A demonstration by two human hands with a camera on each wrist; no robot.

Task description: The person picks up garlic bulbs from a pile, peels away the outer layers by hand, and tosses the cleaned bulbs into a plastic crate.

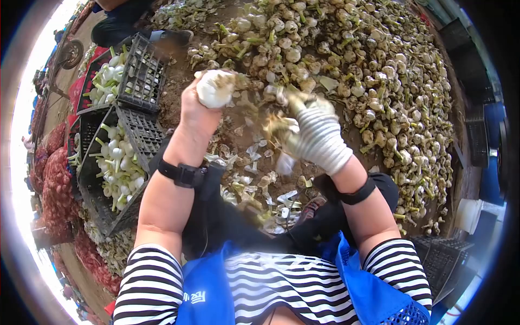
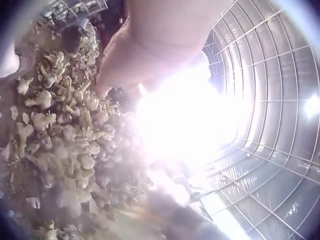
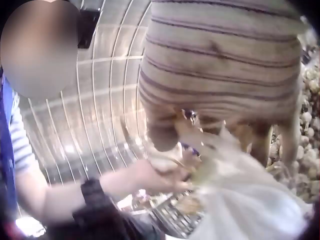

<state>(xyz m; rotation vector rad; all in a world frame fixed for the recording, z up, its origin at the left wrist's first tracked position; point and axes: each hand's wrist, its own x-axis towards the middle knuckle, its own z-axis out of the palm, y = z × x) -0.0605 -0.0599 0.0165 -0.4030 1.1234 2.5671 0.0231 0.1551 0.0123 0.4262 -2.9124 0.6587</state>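
My bare left hand [image 1: 201, 108] holds up a garlic bulb [image 1: 215, 89], mostly white with brown, ragged remains on its upper right side. To the right of it, my right hand [image 1: 322, 135] wears a striped whitish glove, blurred by motion. Dirty, papery garlic skin [image 1: 281, 129] shows at the gloved fingers, and they grip it. In the right wrist view a large pale sheet of skin [image 3: 250, 195] hangs below the glove [image 3: 220, 65], with the left hand [image 3: 165, 175] behind. Part of the left forearm or hand [image 2: 165, 30] shows in the left wrist view, beside strong glare.
A big heap of untrimmed garlic [image 1: 374, 81] spreads ahead and right. Black crates [image 1: 142, 76] with white, cut-stem bulbs [image 1: 120, 162] stand at left, near red mesh sacks [image 1: 58, 187]. Loose skins [image 1: 254, 189] litter the ground between my legs. Another person's leg [image 1: 116, 32] is at upper left.
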